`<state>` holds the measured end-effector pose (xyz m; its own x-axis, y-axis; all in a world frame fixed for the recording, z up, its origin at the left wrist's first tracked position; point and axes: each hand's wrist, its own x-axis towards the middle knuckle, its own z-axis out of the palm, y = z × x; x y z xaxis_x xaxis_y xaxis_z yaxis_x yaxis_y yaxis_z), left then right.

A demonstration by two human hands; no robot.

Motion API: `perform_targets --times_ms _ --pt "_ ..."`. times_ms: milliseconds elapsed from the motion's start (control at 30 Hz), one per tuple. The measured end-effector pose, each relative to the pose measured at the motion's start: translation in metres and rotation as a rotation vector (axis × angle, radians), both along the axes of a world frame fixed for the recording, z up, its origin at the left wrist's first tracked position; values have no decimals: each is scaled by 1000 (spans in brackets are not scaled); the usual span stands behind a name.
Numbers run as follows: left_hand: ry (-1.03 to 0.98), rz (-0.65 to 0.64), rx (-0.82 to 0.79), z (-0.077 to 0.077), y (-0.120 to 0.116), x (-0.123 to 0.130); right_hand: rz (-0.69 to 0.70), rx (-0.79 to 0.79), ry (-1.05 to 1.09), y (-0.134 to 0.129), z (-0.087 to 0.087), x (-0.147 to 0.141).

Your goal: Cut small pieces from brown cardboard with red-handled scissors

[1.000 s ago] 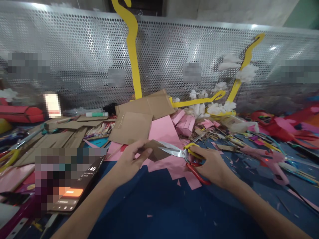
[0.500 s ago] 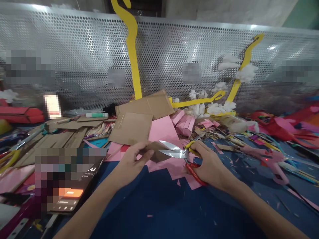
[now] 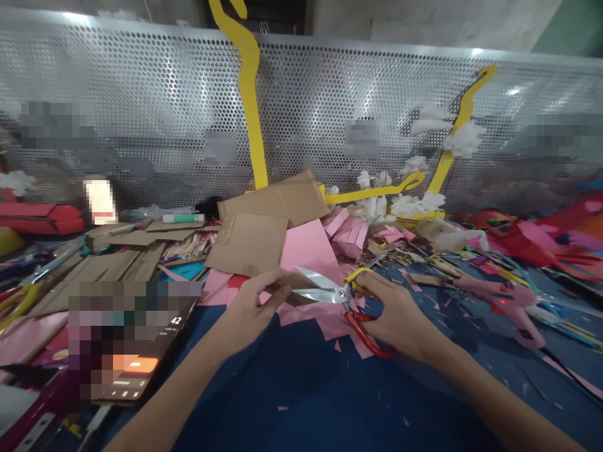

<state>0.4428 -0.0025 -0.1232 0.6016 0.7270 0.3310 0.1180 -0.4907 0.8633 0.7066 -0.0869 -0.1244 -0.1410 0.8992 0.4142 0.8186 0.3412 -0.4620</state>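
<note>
My right hand [image 3: 393,311] grips a pair of scissors [image 3: 330,292] by its yellow and red handles. The blades stand apart and point left, with their tips close to my left fingers. My left hand [image 3: 257,307] pinches a small piece of brown cardboard [image 3: 293,281], which lies at the blades; how far it reaches between them is hard to see. Behind and below the hands lie pink paper sheets [image 3: 308,246] with jagged edges. A larger cardboard piece [image 3: 247,243] rests just beyond my left hand.
A pink glue gun [image 3: 506,307] with a red light lies on the blue table [image 3: 301,389] at right. At left are a phone [image 3: 141,361], cardboard strips [image 3: 103,270] and more scissors [image 3: 21,304]. A perforated metal panel [image 3: 301,94] stands behind, with yellow curved strips [image 3: 252,107] before it.
The scissors have shifted slightly left, bringing the blades further over the cardboard piece. Less of that piece shows now. My left hand has stayed nearly in place.
</note>
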Motion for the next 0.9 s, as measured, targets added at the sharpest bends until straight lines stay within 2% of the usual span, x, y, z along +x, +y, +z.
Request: perform_targets --times_ms 167,367,567,700,900 --pt "-32 -33 -40 1 -2 2 -43 -43 27 -1 1 -1" --pt "-45 -56 -45 2 -2 1 -16 -54 75 -1 -3 0" --pt "2 30 21 -2 -1 -1 -23 -85 119 1 -10 3" --pt "0 26 10 -1 -1 -1 -55 -83 82 2 -11 3" --pt "4 -12 -22 2 -4 0 -61 29 -13 2 -7 -3"
